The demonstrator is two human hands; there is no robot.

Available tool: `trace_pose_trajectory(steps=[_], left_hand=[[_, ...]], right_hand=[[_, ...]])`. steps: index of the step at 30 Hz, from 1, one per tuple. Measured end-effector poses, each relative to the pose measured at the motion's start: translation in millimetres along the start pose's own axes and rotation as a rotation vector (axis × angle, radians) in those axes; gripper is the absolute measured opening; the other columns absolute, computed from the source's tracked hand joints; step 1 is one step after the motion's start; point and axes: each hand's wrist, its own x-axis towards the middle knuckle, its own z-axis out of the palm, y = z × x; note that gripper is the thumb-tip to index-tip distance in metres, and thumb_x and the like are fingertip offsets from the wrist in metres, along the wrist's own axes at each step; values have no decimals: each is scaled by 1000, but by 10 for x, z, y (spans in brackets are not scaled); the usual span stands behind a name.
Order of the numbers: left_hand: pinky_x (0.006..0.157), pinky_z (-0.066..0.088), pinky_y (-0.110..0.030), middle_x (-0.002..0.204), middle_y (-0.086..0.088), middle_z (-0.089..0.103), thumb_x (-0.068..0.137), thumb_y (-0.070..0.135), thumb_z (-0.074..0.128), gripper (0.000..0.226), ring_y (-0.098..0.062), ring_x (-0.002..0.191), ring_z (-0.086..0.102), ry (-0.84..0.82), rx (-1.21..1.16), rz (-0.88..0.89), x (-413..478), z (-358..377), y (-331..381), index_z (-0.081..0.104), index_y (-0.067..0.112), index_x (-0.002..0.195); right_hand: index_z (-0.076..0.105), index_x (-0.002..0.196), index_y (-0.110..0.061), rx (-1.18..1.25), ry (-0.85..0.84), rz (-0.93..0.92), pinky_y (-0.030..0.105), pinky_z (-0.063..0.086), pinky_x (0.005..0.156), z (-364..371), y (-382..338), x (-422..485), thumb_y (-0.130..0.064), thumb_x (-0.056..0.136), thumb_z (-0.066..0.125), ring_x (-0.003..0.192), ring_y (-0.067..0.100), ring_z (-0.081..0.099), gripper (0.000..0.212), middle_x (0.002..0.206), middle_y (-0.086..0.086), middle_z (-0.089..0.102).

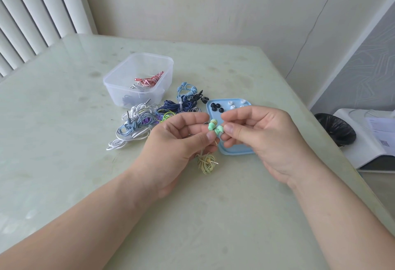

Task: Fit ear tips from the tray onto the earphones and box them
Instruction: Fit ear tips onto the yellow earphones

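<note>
Both hands, the left hand (181,135) and the right hand (256,133), pinch mint-green earbuds (215,128) just over the blue tray (235,151); clear box (139,77) at eleven o'clock.

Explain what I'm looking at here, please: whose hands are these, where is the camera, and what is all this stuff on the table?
There is no machine here. A person wears one camera on the head, looking down at their own bare hands. The left hand and right hand pinch the mint-green earbuds between them, and the coiled cable hangs below. On the table, a blue tray holds black ear tips and white ear tips. Farther left lie a pile of earphones and a clear box with some earphones inside.
</note>
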Motion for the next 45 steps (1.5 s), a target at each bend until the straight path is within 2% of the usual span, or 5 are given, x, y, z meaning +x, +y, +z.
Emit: trace_pose_trajectory(steps=[7,23,30,36,45], left_hand=[[78,59,-36,100,-18,77,74,2,78,42,-31,88,71,-8,-20,-3,7,-16,2,69,5,115],[75,60,-34,96,-14,78,75,4,77,38,-26,81,73,-22,-37,-3,2,-12,11,69,5,112],[76,61,-34,94,-13,78,74,3,77,39,-25,79,73,-37,-14,-3,-5,-3,10,69,6,111],[76,60,-34,93,-14,77,73,4,77,37,-25,78,71,-32,4,-4,-2,-21,6,71,6,109],[74,60,-31,90,-12,77,76,5,76,26,-23,80,73,-15,7,32,1,1,-18,71,7,101]], right_hand=[[75,95,3,144,-91,169,32,57,66,-24,-6,17,2,83,73,75,25,68,12,84,18,73],[72,88,2,82,-40,103,34,59,66,1,4,14,2,71,80,70,29,69,18,79,20,74],[72,87,0,47,-121,102,33,58,67,-14,-1,12,-4,73,77,67,26,67,15,77,18,73],[70,86,-1,-13,-148,78,33,56,66,-19,34,12,8,87,69,69,27,65,9,76,15,70],[67,84,0,-93,-146,9,29,56,66,25,53,4,11,91,65,68,20,66,13,74,12,71]])
